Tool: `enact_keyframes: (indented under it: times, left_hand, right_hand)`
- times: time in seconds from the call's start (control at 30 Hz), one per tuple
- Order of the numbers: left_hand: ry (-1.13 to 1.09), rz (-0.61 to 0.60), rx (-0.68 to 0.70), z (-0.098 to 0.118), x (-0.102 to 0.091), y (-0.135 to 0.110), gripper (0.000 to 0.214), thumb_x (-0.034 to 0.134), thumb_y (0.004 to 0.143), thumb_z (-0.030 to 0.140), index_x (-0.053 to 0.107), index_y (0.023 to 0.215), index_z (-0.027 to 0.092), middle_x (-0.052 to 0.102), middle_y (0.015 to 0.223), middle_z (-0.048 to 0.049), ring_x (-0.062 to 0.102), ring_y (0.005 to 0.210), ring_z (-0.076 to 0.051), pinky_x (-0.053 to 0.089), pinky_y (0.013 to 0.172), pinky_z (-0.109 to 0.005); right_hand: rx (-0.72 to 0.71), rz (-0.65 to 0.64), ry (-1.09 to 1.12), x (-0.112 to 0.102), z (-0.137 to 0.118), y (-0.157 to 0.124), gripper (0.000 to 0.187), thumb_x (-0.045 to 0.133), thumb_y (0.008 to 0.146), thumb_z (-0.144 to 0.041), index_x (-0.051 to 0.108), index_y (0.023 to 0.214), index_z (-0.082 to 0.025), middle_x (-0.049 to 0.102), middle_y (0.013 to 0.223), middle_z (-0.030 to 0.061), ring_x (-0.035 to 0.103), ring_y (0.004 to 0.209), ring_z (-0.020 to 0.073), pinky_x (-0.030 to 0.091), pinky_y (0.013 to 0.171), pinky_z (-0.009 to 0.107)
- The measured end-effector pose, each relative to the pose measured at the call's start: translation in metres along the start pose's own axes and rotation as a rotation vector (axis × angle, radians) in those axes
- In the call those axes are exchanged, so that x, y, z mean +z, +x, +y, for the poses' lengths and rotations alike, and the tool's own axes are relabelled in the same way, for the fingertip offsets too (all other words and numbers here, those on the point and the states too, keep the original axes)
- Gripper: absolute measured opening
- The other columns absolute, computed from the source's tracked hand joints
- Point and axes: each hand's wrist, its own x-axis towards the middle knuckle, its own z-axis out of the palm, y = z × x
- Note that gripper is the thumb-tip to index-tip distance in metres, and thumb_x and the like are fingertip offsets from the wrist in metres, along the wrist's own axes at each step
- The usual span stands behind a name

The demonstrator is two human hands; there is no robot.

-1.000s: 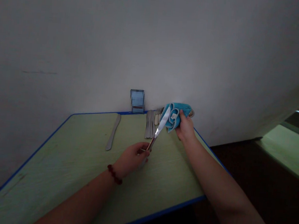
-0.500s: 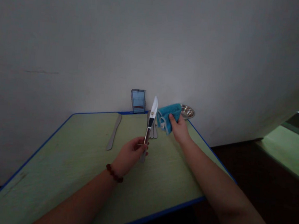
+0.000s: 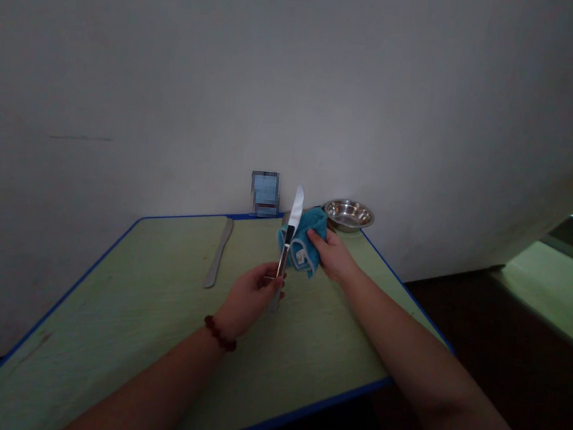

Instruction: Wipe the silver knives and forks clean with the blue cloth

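A shiny table knife [image 3: 296,208] points up and away over the table, its handle pinched by the fingers of my left hand [image 3: 252,295]. My right hand [image 3: 334,254] grips a folded blue cloth [image 3: 309,234] with a pale edge and a small white label. The cloth is just behind and to the right of the knife; whether it touches the blade I cannot tell. Another knife [image 3: 219,253] lies flat on the table to the left of my hands. The cloth hides most of the cutlery behind it.
The pale green table [image 3: 150,283] has a blue edge and stands against a grey wall. At its far right corner is a round steel bowl [image 3: 348,215]. A blurred, phone-like rectangle [image 3: 265,194] leans upright at the back edge.
My right hand has moved the cloth left and slightly nearer, behind the knife. More of the steel bowl shows, while the cutlery is now covered. My left hand and its knife stay in place.
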Motion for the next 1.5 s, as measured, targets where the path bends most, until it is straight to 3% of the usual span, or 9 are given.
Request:
enact_keyframes:
  times: [0.43, 0.73, 1.03, 1.5]
  left_hand:
    - [-0.005, -0.035, -0.021, 0.006, 0.006, -0.002, 0.026, 0.052, 0.067, 0.026, 0.053, 0.090, 0.013, 0.058, 0.073, -0.0020, 0.055, 0.064, -0.013, 0.048, 0.065, -0.030]
    - [-0.014, -0.081, -0.009, 0.004, 0.007, -0.001, 0.021, 0.052, 0.067, 0.024, 0.054, 0.086, 0.016, 0.062, 0.089, -0.0046, 0.057, 0.072, -0.016, 0.047, 0.067, -0.030]
    - [0.184, -0.070, 0.091, -0.002, 0.006, 0.001, 0.018, 0.048, 0.069, 0.026, 0.054, 0.083, 0.016, 0.062, 0.084, -0.0065, 0.058, 0.077, -0.019, 0.045, 0.070, -0.033]
    - [0.352, -0.063, 0.182, -0.006, 0.007, -0.001, 0.011, 0.046, 0.069, 0.024, 0.053, 0.076, 0.018, 0.062, 0.077, -0.0039, 0.058, 0.072, -0.017, 0.045, 0.069, -0.030]
  right_hand:
    - [0.016, 0.025, -0.028, 0.018, 0.006, -0.013, 0.025, 0.060, 0.061, -0.040, 0.059, 0.074, -0.019, 0.062, 0.067, -0.0025, 0.055, 0.054, 0.0082, 0.046, 0.055, 0.022]
    - [-0.038, 0.107, -0.334, 0.025, 0.003, -0.024, 0.029, 0.057, 0.063, -0.042, 0.057, 0.079, -0.018, 0.063, 0.075, 0.0014, 0.057, 0.067, 0.0131, 0.046, 0.062, 0.027]
    - [-0.069, 0.148, -0.497, 0.023, 0.004, -0.023, 0.031, 0.056, 0.063, -0.045, 0.058, 0.079, -0.018, 0.063, 0.072, 0.0025, 0.058, 0.065, 0.0152, 0.046, 0.060, 0.029]
    - [-0.154, 0.200, -0.421, 0.017, 0.005, -0.017, 0.035, 0.055, 0.062, -0.046, 0.058, 0.084, -0.019, 0.064, 0.078, 0.0031, 0.059, 0.070, 0.0158, 0.047, 0.064, 0.030]
